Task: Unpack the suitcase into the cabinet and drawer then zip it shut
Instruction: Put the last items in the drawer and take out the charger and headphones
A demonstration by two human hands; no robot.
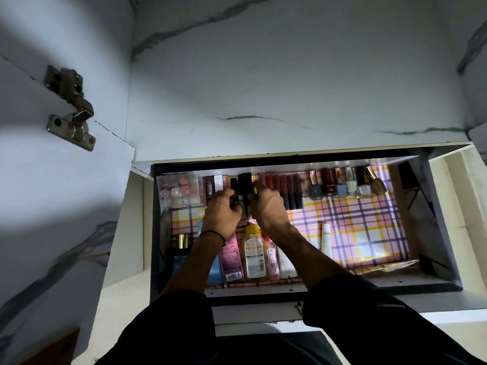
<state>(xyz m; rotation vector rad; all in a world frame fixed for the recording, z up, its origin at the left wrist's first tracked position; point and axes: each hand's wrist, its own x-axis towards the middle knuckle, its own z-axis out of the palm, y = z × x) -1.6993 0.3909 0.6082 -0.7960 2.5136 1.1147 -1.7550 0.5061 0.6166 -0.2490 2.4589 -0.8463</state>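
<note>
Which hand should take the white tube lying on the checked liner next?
Probably right: the right hand is nearer the white plastic tube; the left hand lies farther left. Both hold the black cylindrical tubes now.

Left hand (pixel 220 212) and right hand (pixel 269 208) close together, fingers (pixel 261 187) curled.

1. White marble-look panel (pixel 290 75) with grey veins across the whole upper half, dim and bluish.
2. At the left, an open door (pixel 39 206) in the same finish, hung on a metal hinge (pixel 69 106); soft pale glare on its upper part.
3. Cream frame (pixel 123 246) around the open drawer (pixel 411 284), brightest light falling on its plaid liner (pixel 363 222).
4. Brown wood (pixel 55 349) in the lower left corner.
</note>
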